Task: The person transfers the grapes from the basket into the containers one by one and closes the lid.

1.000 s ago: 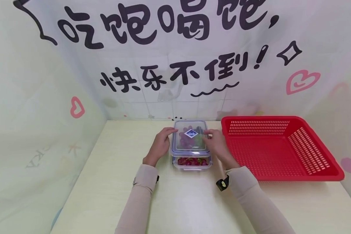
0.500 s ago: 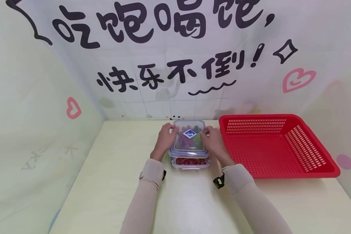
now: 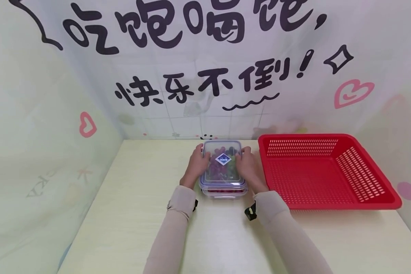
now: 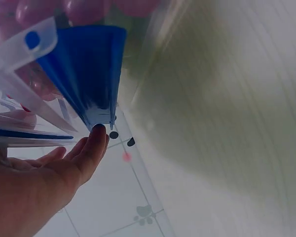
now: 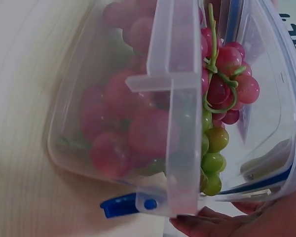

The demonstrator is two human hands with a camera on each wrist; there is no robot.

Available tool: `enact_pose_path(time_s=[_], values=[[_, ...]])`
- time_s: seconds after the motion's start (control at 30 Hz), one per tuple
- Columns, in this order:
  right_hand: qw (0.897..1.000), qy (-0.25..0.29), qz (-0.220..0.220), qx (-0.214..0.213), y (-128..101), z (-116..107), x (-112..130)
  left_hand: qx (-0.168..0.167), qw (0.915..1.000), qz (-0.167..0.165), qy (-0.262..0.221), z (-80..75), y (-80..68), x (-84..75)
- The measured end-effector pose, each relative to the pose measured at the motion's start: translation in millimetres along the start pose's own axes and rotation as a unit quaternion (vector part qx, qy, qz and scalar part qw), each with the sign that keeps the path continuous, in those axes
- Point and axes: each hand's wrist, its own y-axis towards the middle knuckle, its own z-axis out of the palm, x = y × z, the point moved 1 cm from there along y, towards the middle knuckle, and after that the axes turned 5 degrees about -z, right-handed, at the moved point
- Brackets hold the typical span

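Observation:
A clear lid [image 3: 222,174] with a blue-and-white diamond label lies over a clear food container [image 3: 222,195]. Through the lid I see grapes; in the right wrist view red grapes [image 5: 232,64] and green grapes [image 5: 213,163] rise above the container's rim, and a gap separates lid from rim. My left hand [image 3: 196,165] grips the lid's left edge, thumb on top; a fingertip reaches an unfastened blue latch [image 4: 89,69]. My right hand [image 3: 249,165] holds the opposite edge likewise, near another hanging blue latch [image 5: 121,205]. Some right-hand fingers are hidden.
A red perforated plastic basket [image 3: 373,206] stands close to my right hand, with nothing visible in it. The pale tabletop [image 3: 137,213] meets a printed cloth backdrop [image 3: 178,125] just behind the container.
The lid has come down nearer the container, so the front gap is narrower. My left hand has shifted right against the lid's edge, and both thumbs now lie on its top.

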Motion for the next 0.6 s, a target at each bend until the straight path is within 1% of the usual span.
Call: enact_pose_path(time_s=[0.1,0.17,0.37,0.47,0.6], values=[[1.000,0.003,-0.001,-0.011,2,3,0,0.016,0.9998,0.000,0.016,1.4,0.0,1.3],[1.000,0.010,-0.001,-0.019,3,5,0,0.020,0.9994,0.010,0.025,2.2,0.1,2.0],[0.998,0.050,0.020,-0.025,3,8,-3,0.023,0.9972,0.044,0.056,3.2,-1.7,2.7],[0.998,0.059,0.023,-0.030,4,9,-6,0.025,0.9966,0.051,0.060,3.7,-2.1,2.7],[0.998,0.054,0.021,-0.035,3,11,-9,0.028,0.9969,0.050,0.054,4.7,-1.7,3.0]])
